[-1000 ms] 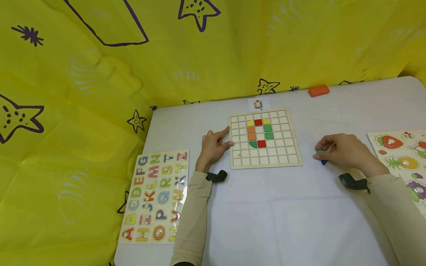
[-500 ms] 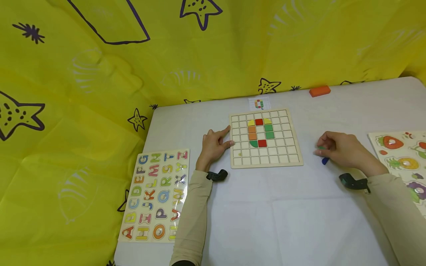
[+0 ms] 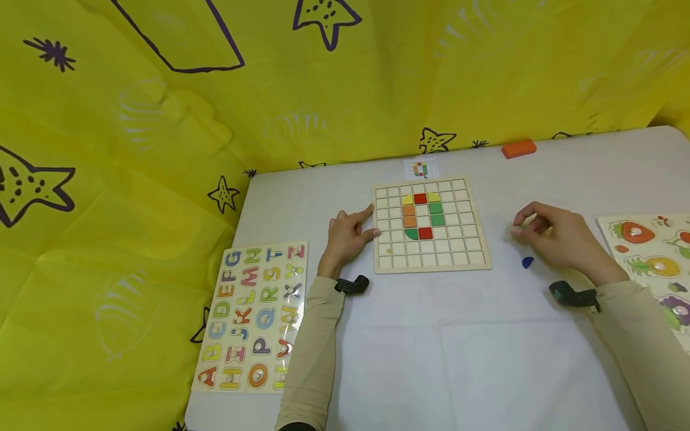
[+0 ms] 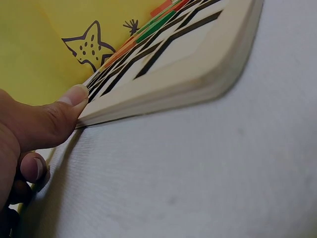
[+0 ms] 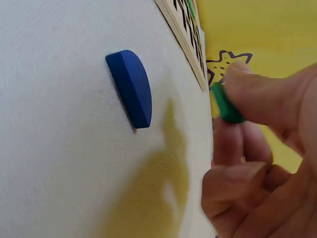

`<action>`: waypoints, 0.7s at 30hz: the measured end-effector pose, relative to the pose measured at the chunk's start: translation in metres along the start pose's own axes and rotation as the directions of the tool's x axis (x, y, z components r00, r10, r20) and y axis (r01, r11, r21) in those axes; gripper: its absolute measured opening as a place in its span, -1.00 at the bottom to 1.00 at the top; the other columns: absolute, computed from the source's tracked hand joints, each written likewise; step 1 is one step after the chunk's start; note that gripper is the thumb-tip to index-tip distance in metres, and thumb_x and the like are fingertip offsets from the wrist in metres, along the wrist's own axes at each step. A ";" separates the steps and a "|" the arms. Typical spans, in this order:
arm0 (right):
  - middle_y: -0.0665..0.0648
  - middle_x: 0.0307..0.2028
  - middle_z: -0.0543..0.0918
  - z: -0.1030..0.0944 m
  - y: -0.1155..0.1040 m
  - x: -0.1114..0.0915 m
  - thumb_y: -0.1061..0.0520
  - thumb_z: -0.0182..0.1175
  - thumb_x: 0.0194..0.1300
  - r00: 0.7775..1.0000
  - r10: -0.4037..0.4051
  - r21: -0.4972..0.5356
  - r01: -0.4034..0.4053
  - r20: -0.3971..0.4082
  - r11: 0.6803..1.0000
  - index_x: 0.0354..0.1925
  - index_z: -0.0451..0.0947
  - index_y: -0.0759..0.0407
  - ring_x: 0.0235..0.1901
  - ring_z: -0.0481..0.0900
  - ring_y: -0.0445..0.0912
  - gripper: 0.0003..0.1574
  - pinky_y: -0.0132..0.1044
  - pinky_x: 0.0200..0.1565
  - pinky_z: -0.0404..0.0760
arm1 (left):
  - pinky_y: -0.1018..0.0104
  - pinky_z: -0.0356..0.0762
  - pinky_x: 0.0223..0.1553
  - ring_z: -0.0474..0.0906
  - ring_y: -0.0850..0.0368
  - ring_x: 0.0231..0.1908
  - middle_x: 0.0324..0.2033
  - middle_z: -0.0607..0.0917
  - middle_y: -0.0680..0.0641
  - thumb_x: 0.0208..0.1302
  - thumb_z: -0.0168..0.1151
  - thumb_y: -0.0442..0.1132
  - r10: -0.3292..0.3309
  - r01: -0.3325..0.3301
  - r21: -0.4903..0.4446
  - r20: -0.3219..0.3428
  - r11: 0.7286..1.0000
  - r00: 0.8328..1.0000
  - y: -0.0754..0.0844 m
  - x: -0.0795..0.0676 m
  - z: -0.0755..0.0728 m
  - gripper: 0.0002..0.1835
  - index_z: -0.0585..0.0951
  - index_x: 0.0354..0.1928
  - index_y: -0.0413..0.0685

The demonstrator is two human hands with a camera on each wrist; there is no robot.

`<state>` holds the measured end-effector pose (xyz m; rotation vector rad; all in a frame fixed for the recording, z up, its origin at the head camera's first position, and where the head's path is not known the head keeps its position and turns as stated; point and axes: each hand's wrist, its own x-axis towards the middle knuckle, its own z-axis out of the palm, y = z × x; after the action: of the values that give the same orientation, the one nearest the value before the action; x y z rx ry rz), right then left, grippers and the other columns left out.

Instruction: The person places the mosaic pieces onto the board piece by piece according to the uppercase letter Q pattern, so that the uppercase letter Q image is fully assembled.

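A wooden grid board (image 3: 399, 262) lies on the table, with red, yellow, orange and green pieces forming a ring in its cells. The left hand (image 3: 345, 237) rests at the board's left side, thumb and forefinger touching its edge. In the left wrist view the thumb (image 4: 62, 116) lies against the board's rim. To the right of the board, the right hand (image 3: 557, 236) pinches a small green piece (image 5: 227, 104) between thumb and fingers, above the table. A blue half-round piece (image 5: 131, 88) lies on the cloth below that hand.
Behind the board is a small pattern card (image 3: 420, 168). An orange block (image 3: 518, 149) sits near the back edge. An alphabet puzzle (image 3: 250, 317) lies at left, and a fruit puzzle (image 3: 647, 245) at right. A yellow patterned cloth (image 3: 345, 102) hangs behind the table.
The right hand has risen slightly from the table with the green piece between its fingers. The blue piece is now fully uncovered on the cloth. The left hand stays at the board.
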<state>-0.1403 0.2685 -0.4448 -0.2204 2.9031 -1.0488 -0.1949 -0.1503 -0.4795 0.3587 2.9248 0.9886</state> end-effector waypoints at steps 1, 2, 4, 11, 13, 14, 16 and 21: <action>0.14 -0.31 0.68 0.001 0.000 0.000 0.02 0.39 0.45 1.000 0.007 0.009 -0.007 -0.009 1.000 -0.05 0.66 0.08 -0.41 0.44 -0.17 -0.78 -0.28 -0.37 0.34 | 0.21 0.03 -0.09 0.12 0.13 -0.37 -0.58 0.34 0.10 0.34 0.47 0.01 0.002 -0.002 0.000 -0.001 1.000 1.000 0.000 0.000 0.000 -0.29 0.50 0.50 0.14; 0.14 -0.31 0.68 0.001 0.000 0.000 -0.01 0.38 0.46 1.000 0.014 0.018 -0.014 -0.019 1.000 -0.05 0.68 0.07 -0.40 0.44 -0.18 -0.78 -0.29 -0.36 0.34 | 0.21 0.03 -0.09 0.12 0.13 -0.37 -0.58 0.34 0.10 0.34 0.48 0.01 0.004 -0.004 -0.001 -0.002 1.000 1.000 -0.001 0.000 0.001 -0.29 0.51 0.50 0.14; 0.13 -0.30 0.68 0.003 0.001 -0.001 -0.03 0.39 0.46 0.999 0.025 0.038 -0.024 -0.037 0.999 -0.04 0.71 0.08 -0.39 0.44 -0.20 -0.75 -0.31 -0.35 0.33 | 0.21 0.03 -0.09 0.12 0.13 -0.37 -0.58 0.33 0.10 0.33 0.48 0.02 0.006 -0.006 -0.001 -0.005 1.000 1.000 -0.001 0.000 0.001 -0.29 0.51 0.50 0.14; -0.17 -0.42 0.69 0.008 0.000 0.002 0.07 0.57 0.27 0.989 0.037 0.124 -0.019 -0.142 0.992 -0.12 0.80 0.18 -0.40 0.50 -0.42 -0.72 -0.56 -0.32 0.40 | 0.21 0.03 -0.09 0.12 0.13 -0.36 -0.58 0.32 0.11 0.33 0.48 0.02 0.007 -0.007 0.003 -0.007 1.000 1.000 -0.002 0.000 0.002 -0.29 0.52 0.50 0.15; -0.33 -0.46 0.66 0.008 -0.001 0.002 0.08 0.60 0.23 0.987 0.048 0.155 -0.024 -0.154 0.988 -0.11 0.80 0.22 -0.42 0.53 -0.48 -0.67 -0.59 -0.34 0.44 | 0.21 0.03 -0.09 0.12 0.13 -0.36 -0.58 0.32 0.11 0.33 0.48 0.02 0.008 -0.008 0.006 -0.008 1.000 1.000 -0.002 0.000 0.002 -0.29 0.52 0.50 0.15; -0.40 -0.46 0.65 0.008 -0.002 0.002 0.08 0.60 0.22 0.987 0.054 0.171 -0.027 -0.154 0.985 -0.09 0.80 0.24 -0.43 0.54 -0.49 -0.65 -0.58 -0.36 0.45 | 0.21 0.03 -0.09 0.12 0.13 -0.36 -0.58 0.32 0.11 0.33 0.48 0.02 0.009 -0.009 0.006 -0.009 1.000 1.000 -0.002 0.000 0.002 -0.29 0.52 0.50 0.14; -0.45 -0.47 0.65 0.009 -0.002 0.003 0.08 0.61 0.20 0.987 0.067 0.197 -0.038 -0.147 0.980 -0.07 0.81 0.26 -0.45 0.58 -0.47 -0.61 -0.57 -0.37 0.49 | 0.21 0.03 -0.09 0.12 0.14 -0.37 -0.59 0.32 0.11 0.33 0.48 0.02 0.012 -0.012 0.006 -0.013 1.000 1.000 -0.002 0.000 0.002 -0.29 0.52 0.50 0.14; -0.40 -0.44 0.71 0.012 -0.002 0.006 0.02 0.61 0.22 0.992 0.094 0.232 -0.072 -0.084 0.970 -0.02 0.81 0.25 -0.44 0.65 -0.40 -0.55 -0.55 -0.36 0.55 | 0.22 0.03 -0.10 0.11 0.14 -0.37 -0.59 0.32 0.12 0.33 0.48 0.02 0.013 -0.013 0.005 -0.016 1.000 1.000 -0.002 0.000 0.001 -0.29 0.52 0.50 0.15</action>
<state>-0.1446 0.2590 -0.4529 -0.0400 2.8088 -1.4011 -0.1952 -0.1507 -0.4817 0.3721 2.9430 0.9906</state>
